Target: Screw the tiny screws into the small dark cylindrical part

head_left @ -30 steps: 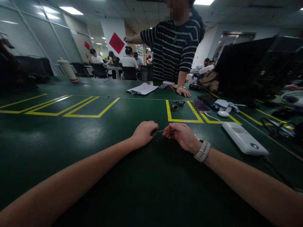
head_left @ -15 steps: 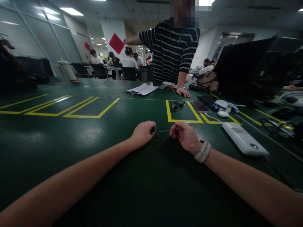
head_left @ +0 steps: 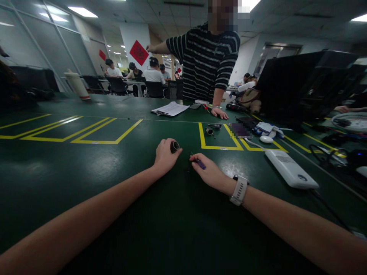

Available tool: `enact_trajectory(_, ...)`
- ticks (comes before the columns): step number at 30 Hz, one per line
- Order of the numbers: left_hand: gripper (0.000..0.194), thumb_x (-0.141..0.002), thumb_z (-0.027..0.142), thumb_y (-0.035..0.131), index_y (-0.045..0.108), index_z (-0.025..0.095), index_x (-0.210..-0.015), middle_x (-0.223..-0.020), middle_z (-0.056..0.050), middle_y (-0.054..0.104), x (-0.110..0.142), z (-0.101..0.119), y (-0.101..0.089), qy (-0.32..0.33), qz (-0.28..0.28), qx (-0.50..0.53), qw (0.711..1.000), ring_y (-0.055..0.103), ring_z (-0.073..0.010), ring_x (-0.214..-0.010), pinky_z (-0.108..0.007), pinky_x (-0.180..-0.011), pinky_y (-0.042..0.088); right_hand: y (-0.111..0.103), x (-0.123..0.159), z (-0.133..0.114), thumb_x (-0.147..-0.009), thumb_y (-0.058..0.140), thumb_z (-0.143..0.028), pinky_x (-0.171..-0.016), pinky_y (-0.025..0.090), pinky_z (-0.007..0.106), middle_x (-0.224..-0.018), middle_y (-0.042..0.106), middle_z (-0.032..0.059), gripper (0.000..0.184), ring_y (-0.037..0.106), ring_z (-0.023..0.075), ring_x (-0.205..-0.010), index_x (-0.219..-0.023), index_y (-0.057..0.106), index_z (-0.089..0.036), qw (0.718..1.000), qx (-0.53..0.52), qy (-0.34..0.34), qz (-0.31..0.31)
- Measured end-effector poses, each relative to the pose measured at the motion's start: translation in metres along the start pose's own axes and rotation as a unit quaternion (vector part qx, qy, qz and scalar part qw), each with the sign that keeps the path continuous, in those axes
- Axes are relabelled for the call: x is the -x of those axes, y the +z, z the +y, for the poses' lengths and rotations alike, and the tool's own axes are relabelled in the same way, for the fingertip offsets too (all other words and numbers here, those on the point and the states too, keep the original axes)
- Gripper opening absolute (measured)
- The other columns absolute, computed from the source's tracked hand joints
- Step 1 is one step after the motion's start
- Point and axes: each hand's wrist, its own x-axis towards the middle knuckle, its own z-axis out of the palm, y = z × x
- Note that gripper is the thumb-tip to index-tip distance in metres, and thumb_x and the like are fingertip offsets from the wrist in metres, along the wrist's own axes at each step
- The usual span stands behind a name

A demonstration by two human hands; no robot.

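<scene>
My left hand (head_left: 165, 156) is closed around a short, dark hollow cylinder (head_left: 174, 147); its round metal-rimmed end faces right, toward me. Just right of it, my right hand (head_left: 210, 172) is low over the table with its fingers closed. A small screwdriver (head_left: 201, 164) with a purple handle lies in its grip, and the thin shaft is mostly out of sight. Something small and dark is by the right fingertips, too small to name. A tiny piece (head_left: 188, 171) rests on the green table (head_left: 137, 214) below them.
Metal cylindrical parts (head_left: 210, 131) lie inside a yellow-taped box at right. Beyond are a white power bank (head_left: 291, 168), a white mouse-like object (head_left: 266, 139) and gloves (head_left: 268, 128). A clipboard with papers (head_left: 171, 109) lies ahead. Across the table, a person in a striped shirt (head_left: 209, 65) leans on one hand.
My left hand has moved left and up with the cylinder, tilting its opening. My right hand has come left and down to the small pieces, and the screwdriver has swung away from the cylinder.
</scene>
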Motion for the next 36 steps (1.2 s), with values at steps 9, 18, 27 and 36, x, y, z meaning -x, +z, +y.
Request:
enact_trajectory(9, 0.029, -0.070, 0.021, 0.065, 0.059, 0.017, -0.097, -0.087, -0.003, 0.059, 0.004, 0.021, -0.022, -0.066, 0.013, 0.198, 0.978, 0.057, -0.0166, -0.077, -0.031, -0.069, 0.048, 0.022, 0.048, -0.032, -0.079, 0.047, -0.002, -0.108, 0.028, 0.041, -0.131, 0.050, 0.0128, 0.031, 0.041, 0.0220, -0.126, -0.105, 0.053, -0.017, 0.918, 0.228, -0.204, -0.254)
enact_trajectory(18, 0.014, -0.072, 0.000, 0.058, 0.060, 0.011, -0.081, -0.077, -0.005, 0.063, 0.048, 0.061, -0.066, -0.316, -0.071, 0.508, 0.798, 0.063, -0.0114, -0.069, -0.020, -0.064, 0.051, -0.003, 0.069, -0.030, -0.088, 0.039, -0.008, -0.099, 0.041, 0.036, -0.128, 0.054, 0.0137, 0.025, 0.042, 0.0227, -0.126, -0.108, 0.053, -0.011, 0.813, 0.293, -0.349, -0.363)
enact_trajectory(27, 0.021, -0.075, -0.004, 0.053, 0.065, 0.009, -0.087, -0.089, -0.010, 0.067, 0.063, 0.053, -0.078, -0.368, -0.057, 0.563, 0.738, 0.066, -0.0173, -0.080, -0.024, -0.071, 0.057, -0.013, 0.063, -0.020, -0.086, 0.051, -0.017, -0.085, 0.049, 0.035, -0.103, 0.067, 0.0081, 0.020, 0.062, 0.0164, -0.095, -0.104, 0.060, -0.018, 0.961, 0.064, -0.231, -0.135)
enact_trajectory(36, 0.036, -0.072, -0.008, 0.056, 0.062, 0.009, -0.103, -0.095, -0.011, 0.068, 0.065, 0.048, -0.069, -0.374, -0.088, 0.539, 0.750, 0.067, -0.0157, -0.080, -0.018, -0.067, 0.058, -0.014, 0.055, -0.010, -0.082, 0.057, -0.037, -0.048, 0.042, 0.020, -0.054, 0.060, -0.0011, 0.031, 0.056, 0.0084, -0.049, -0.061, 0.063, -0.015, 0.965, -0.240, 0.098, -0.037)
